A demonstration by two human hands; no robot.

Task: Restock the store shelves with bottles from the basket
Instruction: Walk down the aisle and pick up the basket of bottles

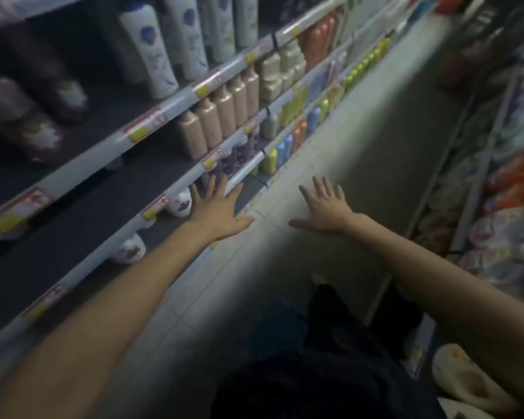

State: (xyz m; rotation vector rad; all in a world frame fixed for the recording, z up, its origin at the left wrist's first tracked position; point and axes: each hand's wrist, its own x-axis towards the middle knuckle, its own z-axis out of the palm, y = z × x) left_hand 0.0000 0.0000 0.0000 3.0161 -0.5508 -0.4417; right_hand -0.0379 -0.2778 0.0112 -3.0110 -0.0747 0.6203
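Both my arms stretch forward over the aisle floor. My left hand [217, 208] has its fingers spread flat and holds nothing; it hovers in front of the edge of a lower shelf [194, 173]. My right hand [324, 207] is also spread, palm down, empty, above the tiled floor. Shelves on the left carry white bottles [152, 52], beige bottles [221, 116] and dark brown bottles [28, 116]. Small white bottles [180, 204] stand on the low shelf beside my left hand. No basket is in view.
A pale tiled aisle floor [360, 131] runs ahead between the shelves on the left and racks of packaged goods [502, 207] on the right. Coloured bottles [288, 143] fill the lower shelves farther along. My dark trousers [330, 343] show at the bottom.
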